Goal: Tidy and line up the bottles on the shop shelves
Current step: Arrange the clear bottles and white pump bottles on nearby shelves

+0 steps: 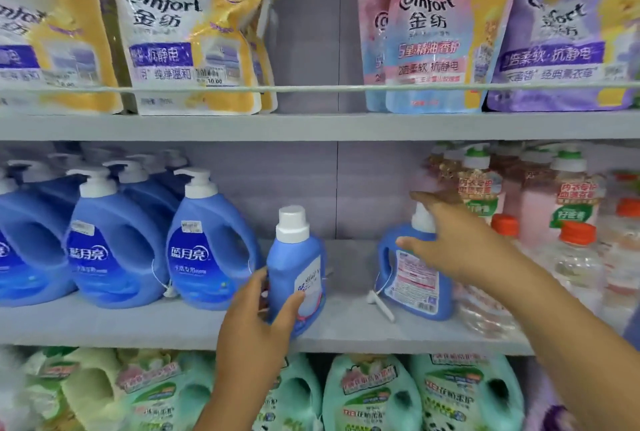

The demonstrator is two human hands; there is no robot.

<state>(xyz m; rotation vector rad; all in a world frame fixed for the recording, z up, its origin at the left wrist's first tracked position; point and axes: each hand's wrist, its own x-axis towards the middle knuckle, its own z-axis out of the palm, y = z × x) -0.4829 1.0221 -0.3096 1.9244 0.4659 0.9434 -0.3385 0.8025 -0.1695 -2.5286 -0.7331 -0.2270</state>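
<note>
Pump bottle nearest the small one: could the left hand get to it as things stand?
Probably not yet: the left hand is wrapped around the small bottle. The pump bottle stands right beside it, nothing between.

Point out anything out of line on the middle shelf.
Two small blue bottles stand apart from the row: one tilted in the left hand, the other turned back-label outward under the right hand.
</note>
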